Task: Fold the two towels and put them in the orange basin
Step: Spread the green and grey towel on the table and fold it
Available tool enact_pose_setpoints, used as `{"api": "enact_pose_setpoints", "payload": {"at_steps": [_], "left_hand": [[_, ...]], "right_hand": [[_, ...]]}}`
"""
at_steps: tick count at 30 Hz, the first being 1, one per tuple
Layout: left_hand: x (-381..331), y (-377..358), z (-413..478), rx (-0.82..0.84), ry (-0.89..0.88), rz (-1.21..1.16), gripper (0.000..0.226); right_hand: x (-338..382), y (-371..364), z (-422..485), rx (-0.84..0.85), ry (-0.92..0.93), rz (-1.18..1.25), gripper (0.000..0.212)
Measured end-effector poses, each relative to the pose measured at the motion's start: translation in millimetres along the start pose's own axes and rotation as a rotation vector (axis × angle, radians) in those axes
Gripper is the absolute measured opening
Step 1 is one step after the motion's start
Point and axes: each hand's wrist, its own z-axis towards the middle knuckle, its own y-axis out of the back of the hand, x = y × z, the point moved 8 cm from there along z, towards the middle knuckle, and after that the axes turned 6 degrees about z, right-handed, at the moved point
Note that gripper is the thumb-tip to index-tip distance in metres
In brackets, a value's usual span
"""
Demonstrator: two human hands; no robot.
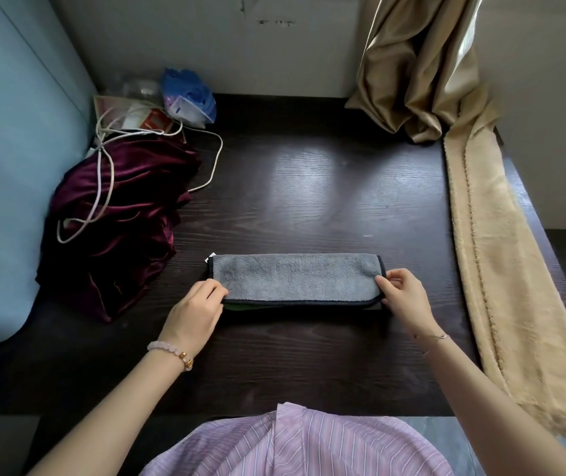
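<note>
My dark table (309, 187): left, maroon velvet cloth (127, 242) under a looped white cable (221, 149); behind it, a blue plastic bag (188, 94); right, tan curtain (412, 70) and beige fleece (501, 252).

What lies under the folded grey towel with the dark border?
A thin green strip peeks out beneath the folded grey towel at its near edge, beside the left hand. The towel covers the rest, so what it is cannot be told.
</note>
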Motion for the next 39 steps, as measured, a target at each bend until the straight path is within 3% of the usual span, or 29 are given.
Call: {"api": "enact_pose_setpoints", "payload": {"at_steps": [1, 4, 7, 10, 13, 21, 26, 33, 39], "left_hand": [[-1, 2, 0, -0.024, -0.016, 0.015, 0.013], [-4, 9, 0, -0.055, -0.042, 0.049, 0.023], [-4, 10, -2, -0.064, -0.068, 0.072, 0.014], [-2, 1, -4, 0.044, -0.066, 0.104, 0.045], [0, -3, -4, 0.065, -0.056, 0.131, 0.056], [6, 5, 1, 0.054, 0.023, -0.027, 0.040], [2, 19, 3, -0.015, -0.023, -0.022, 0.023], [-1, 15, -1, -0.019, -0.057, 0.032, 0.024], [9, 28, 13, -0.102, 0.127, -0.079, 0.028]], "right_hand": [[-1, 0, 1, 0.000, 0.000, -0.009, 0.012], [-2, -2, 4, 0.003, 0.020, -0.104, 0.014], [-3, -2, 7, 0.005, 0.021, -0.127, 0.016], [-5, -2, 8, 0.003, 0.017, -0.123, 0.016], [-5, -2, 8, 0.010, 0.012, -0.088, 0.017], [-9, -4, 9, 0.029, -0.011, 0.035, 0.018], [-11, -3, 11, 0.011, 0.008, 0.024, 0.015], [-14, -2, 13, -0.007, 0.024, 0.007, 0.011], [-10, -2, 11, -0.006, 0.027, 0.044, 0.013]]}}
